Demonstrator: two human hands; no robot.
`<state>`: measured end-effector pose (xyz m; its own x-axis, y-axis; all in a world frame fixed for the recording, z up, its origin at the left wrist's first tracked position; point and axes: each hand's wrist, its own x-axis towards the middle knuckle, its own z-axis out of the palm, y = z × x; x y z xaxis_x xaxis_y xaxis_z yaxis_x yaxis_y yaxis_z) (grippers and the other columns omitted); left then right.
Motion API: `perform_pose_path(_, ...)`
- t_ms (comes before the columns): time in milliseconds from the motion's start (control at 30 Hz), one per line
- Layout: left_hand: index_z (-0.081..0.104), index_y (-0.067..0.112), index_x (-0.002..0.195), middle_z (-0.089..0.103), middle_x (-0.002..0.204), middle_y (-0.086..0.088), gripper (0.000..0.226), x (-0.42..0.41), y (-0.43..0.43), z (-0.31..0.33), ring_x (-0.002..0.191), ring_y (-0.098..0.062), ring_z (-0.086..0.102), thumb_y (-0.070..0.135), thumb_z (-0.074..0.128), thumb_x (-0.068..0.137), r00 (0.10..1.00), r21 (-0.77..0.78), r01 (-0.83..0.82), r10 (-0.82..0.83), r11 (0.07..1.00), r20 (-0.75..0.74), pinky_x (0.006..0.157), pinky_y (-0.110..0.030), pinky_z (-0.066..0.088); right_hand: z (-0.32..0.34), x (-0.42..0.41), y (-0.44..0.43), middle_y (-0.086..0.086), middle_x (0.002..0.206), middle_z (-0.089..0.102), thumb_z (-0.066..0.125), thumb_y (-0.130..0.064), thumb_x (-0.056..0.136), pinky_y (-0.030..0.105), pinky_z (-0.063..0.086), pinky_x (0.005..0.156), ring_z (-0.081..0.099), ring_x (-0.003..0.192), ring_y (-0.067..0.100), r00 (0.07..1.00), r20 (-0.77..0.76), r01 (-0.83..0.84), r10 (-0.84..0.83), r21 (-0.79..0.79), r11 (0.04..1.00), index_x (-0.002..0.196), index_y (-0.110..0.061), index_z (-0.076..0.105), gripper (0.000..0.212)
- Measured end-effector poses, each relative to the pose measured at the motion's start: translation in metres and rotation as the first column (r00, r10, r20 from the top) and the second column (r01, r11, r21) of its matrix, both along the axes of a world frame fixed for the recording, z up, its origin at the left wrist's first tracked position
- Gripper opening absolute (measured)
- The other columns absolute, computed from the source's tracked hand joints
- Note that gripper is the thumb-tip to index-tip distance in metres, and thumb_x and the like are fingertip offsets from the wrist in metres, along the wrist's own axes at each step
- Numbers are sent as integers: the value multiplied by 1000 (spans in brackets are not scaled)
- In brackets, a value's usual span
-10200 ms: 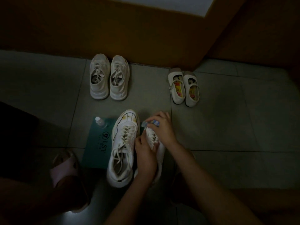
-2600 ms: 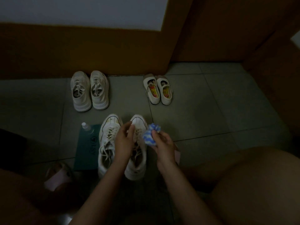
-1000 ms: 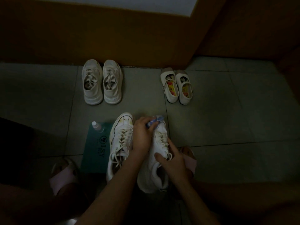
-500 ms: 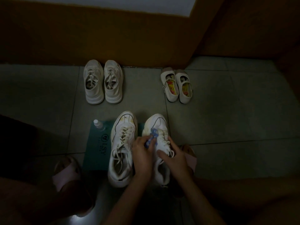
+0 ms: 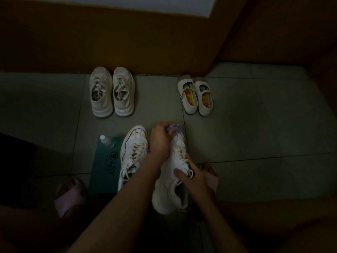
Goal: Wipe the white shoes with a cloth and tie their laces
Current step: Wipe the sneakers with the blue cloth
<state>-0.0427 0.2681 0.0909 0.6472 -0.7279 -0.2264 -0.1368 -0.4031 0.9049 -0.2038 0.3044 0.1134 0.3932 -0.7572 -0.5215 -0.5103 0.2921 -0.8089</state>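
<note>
Two white sneakers lie on the grey tiled floor (image 5: 255,128) in the lower middle of the frame, toes pointing to the top. The left sneaker (image 5: 133,156) rests flat, with its laces loose and its side partly over a teal mat (image 5: 104,167). The right sneaker (image 5: 175,179) is held a little tilted, its heel toward the bottom of the frame.

The left hand (image 5: 160,141) reaches across to the toe of the right sneaker, and its grip is clenched on a small blue and white cloth (image 5: 174,129), which is pressed on the toe cap. The right hand (image 5: 193,177) grasps the same sneaker at the middle, thumb on the inner side and fingers over the laces.

A small clear bottle (image 5: 106,141) with a white cap stands at the upper left corner of the teal mat. In the upper left of the frame one more pair of pale sneakers (image 5: 112,92) stands near the brown wall base (image 5: 109,42). To the right of them a small pair of strap shoes (image 5: 197,96) with coloured insoles stands side by side. A foot in a pink slipper (image 5: 70,197) shows at the lower left, and another pink slipper (image 5: 211,178) shows just beside the right hand.
</note>
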Motion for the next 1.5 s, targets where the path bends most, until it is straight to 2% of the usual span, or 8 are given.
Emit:
perform_pose_path(133,72,7,90,67,90,-6,11,-13,10,-3,85,-17,58,13,66,83,994,-74,58,-51,996,95,79,-28,43,1,-2,-3,-10,114,55,62,-6,87,-6,36,69,54,103,-7,1000,-1,7,-7,-2,1000,136,-10,44,53)
perform_pose_path(233,71,12,91,64,93,-1,10,-18,21,-4,91,-18,56,16,66,84,986,-91,72,-57,993,158,83,-31,43,3,-1,-3,-8,118,48,60,-3,89,-10,30,66,43,84,-25,1000,25,-5,6,-11,1000,137,-8,41,52)
perform_pose_path(300,71,14,91,61,91,5,9,-22,30,-5,91,-17,55,17,66,84,984,-88,66,-50,994,169,84,-31,43,2,0,-3,-5,122,50,60,-4,89,-10,31,65,41,83,-23,999,32,5,-5,-5,1000,138,-9,39,54)
perform_pose_path(933,70,11,102,65,99,-3,20,-77,96,-1,94,-15,59,20,66,85,976,12,-207,206,978,71,90,-35,48,-7,-4,0,6,129,58,59,-7,89,8,48,77,60,102,0,997,55,46,-52,111,993,141,-11,41,54)
perform_pose_path(1067,70,11,99,64,97,-3,19,-75,101,-2,93,-17,59,23,67,84,981,52,-181,177,982,76,89,-37,48,-6,-2,0,5,127,58,57,-9,90,3,45,73,57,94,-7,997,66,36,-43,104,994,141,-10,40,54)
perform_pose_path(1200,70,15,96,65,92,0,12,-77,111,1,89,-16,59,18,67,85,983,60,-151,144,987,115,83,-32,47,-3,-1,3,3,132,55,57,-13,91,6,47,78,57,107,8,996,79,35,-44,118,992,143,-18,37,56)
perform_pose_path(1367,71,12,94,64,89,0,11,-86,122,6,83,-11,59,15,67,84,979,62,-192,187,979,80,79,-23,44,-1,-2,1,4,129,53,54,-9,93,-2,42,65,56,94,1,993,98,47,-60,128,991,142,-12,38,52)
perform_pose_path(1500,71,10,91,65,86,-2,9,-94,129,7,79,-10,59,13,68,83,974,44,-220,217,975,68,77,-22,44,0,-4,1,9,130,52,53,-10,93,-1,44,66,52,107,13,992,94,71,-86,156,985,140,-11,38,50)
